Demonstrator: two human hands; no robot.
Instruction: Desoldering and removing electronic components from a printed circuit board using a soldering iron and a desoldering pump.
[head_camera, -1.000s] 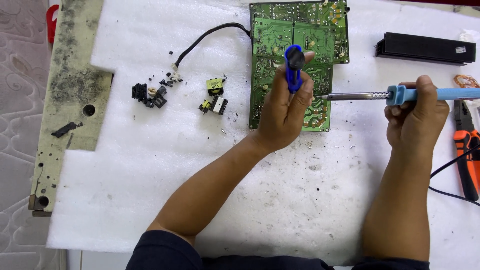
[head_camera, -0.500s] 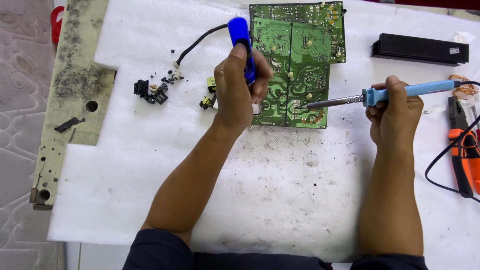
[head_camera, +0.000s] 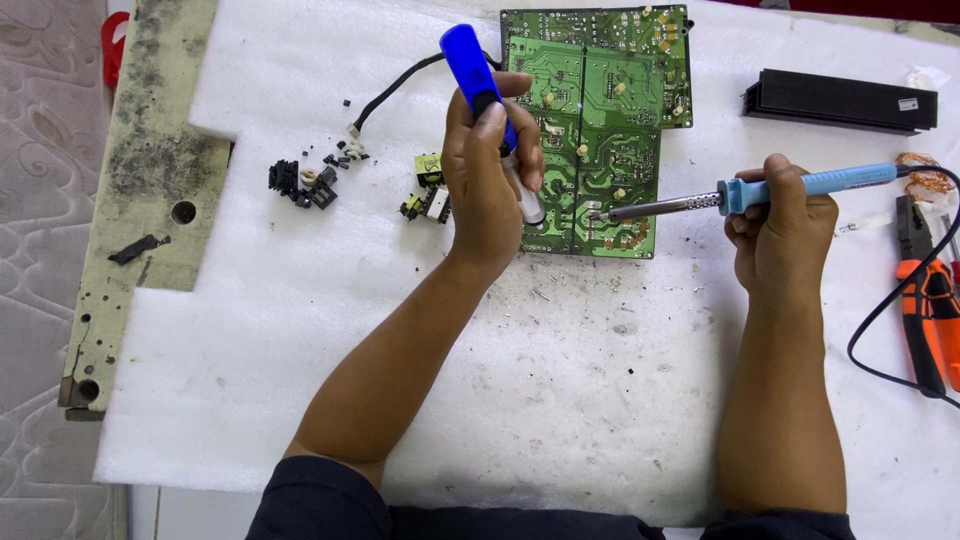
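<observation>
A green circuit board (head_camera: 610, 110) lies solder side up at the top middle of a white foam sheet (head_camera: 300, 300). My left hand (head_camera: 487, 185) grips a blue desoldering pump (head_camera: 470, 70), held upright and tilted, its pale nozzle (head_camera: 530, 208) down at the board's lower left edge. My right hand (head_camera: 775, 225) holds a blue-handled soldering iron (head_camera: 810, 183) level, pointing left. Its metal tip (head_camera: 598, 213) touches the board near the bottom edge, right of the pump's nozzle.
Small removed parts (head_camera: 305, 182) and two yellow-topped transformers (head_camera: 428, 190) lie left of the board, with a black cable (head_camera: 395, 90). A black heat sink (head_camera: 838, 100) sits top right. Orange-handled pliers (head_camera: 930, 300) and the iron's cord lie at the right edge. A dirty grey panel (head_camera: 140, 200) flanks the left.
My left hand has swung the pump from over the board's middle to its lower left edge. The iron's tip has moved left and down onto the board.
</observation>
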